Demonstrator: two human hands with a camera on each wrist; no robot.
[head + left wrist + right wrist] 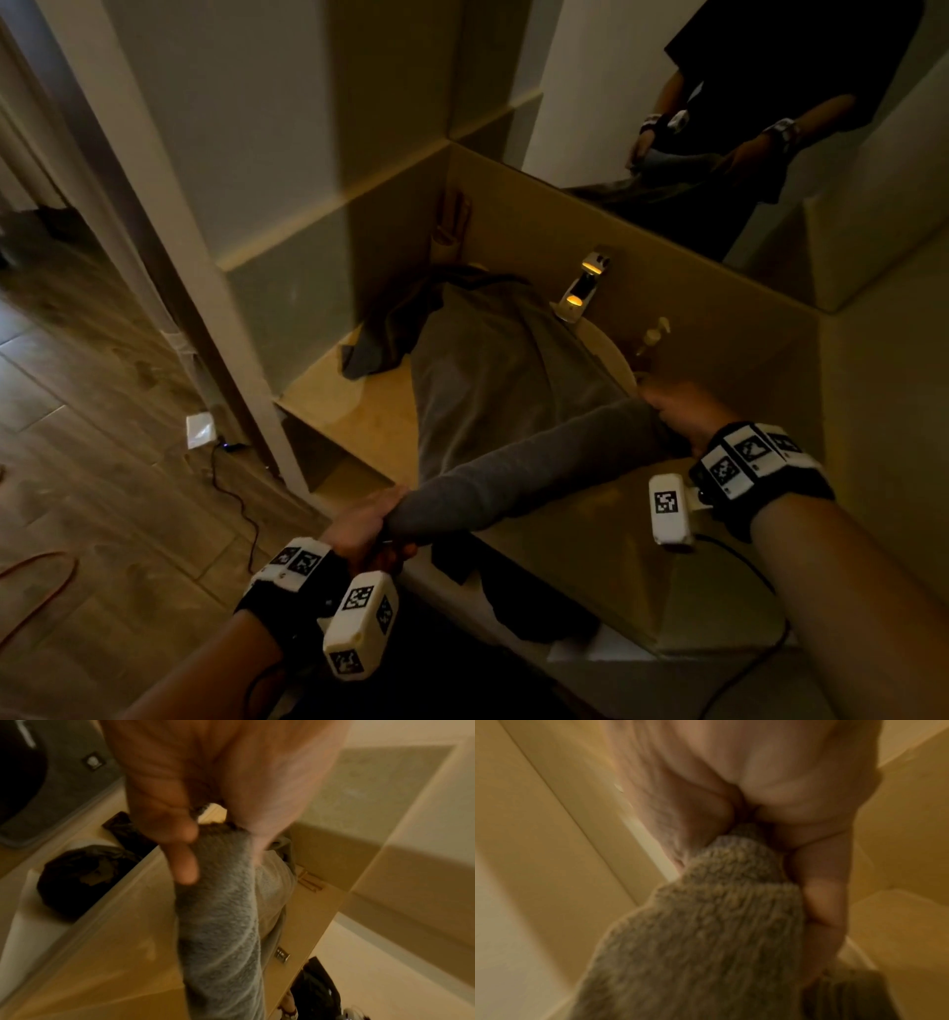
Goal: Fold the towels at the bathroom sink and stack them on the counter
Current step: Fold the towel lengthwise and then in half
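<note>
Item: grey towel (493, 390), terry pile, spread lengthwise over the sink and the beige table (369, 406), far end reaching the back corner; near edge gathered into a thick roll held taut between both hands above the table's front.

Left hand (367, 527): fingers curled round the roll's left end at the table's front edge; in the left wrist view the fingers (180, 845) and thumb clamp the pile.

Right hand (678, 411): curled round the roll's right end, near the basin's right rim; in the right wrist view the thumb and fingers pinch the bunched cloth (706, 923).

Second, darker towel (390, 329): crumpled at the table's back left, partly under the grey one.

Faucet (583, 288): behind the basin, touching the grey towel's right edge or just beside it; cannot tell which.

Soap pump bottle (652, 336): right of the faucet.

Mirror (744, 128): above the backsplash, reflecting the person's hands and the towel.
</note>
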